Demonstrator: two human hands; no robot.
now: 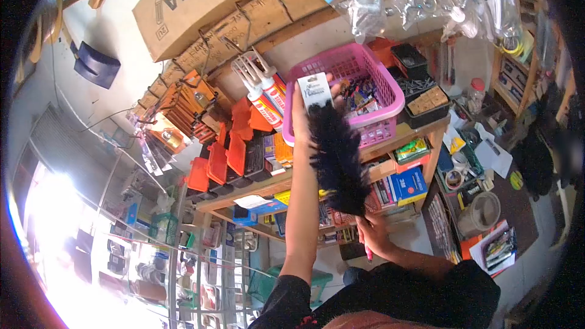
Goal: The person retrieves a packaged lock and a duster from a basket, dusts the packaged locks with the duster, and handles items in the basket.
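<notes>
A fluffy black duster [339, 155] spans both my hands in front of the shelf. Its white card tag [316, 89] with printing is at the upper end, where my left hand [300, 113] holds it from behind, fingertips showing past the card's right edge. At the lower end, the fingers of my right hand [373, 235] are closed around the duster's base. A thin pink-red piece [368, 253] sticks out below that hand; whether it is the handle or a separate pen I cannot tell. Just behind the tag stands a pink basket [390, 94] holding many small packets.
White-and-red tubes [268, 106] and orange bins [218, 163] line the wooden shelf left of the basket. Black trays [420, 113] of hardware sit to its right. Plastic bags [420, 0] hang above. A glass display case [201, 268] is at lower left, a cluttered desk [518, 207] at right.
</notes>
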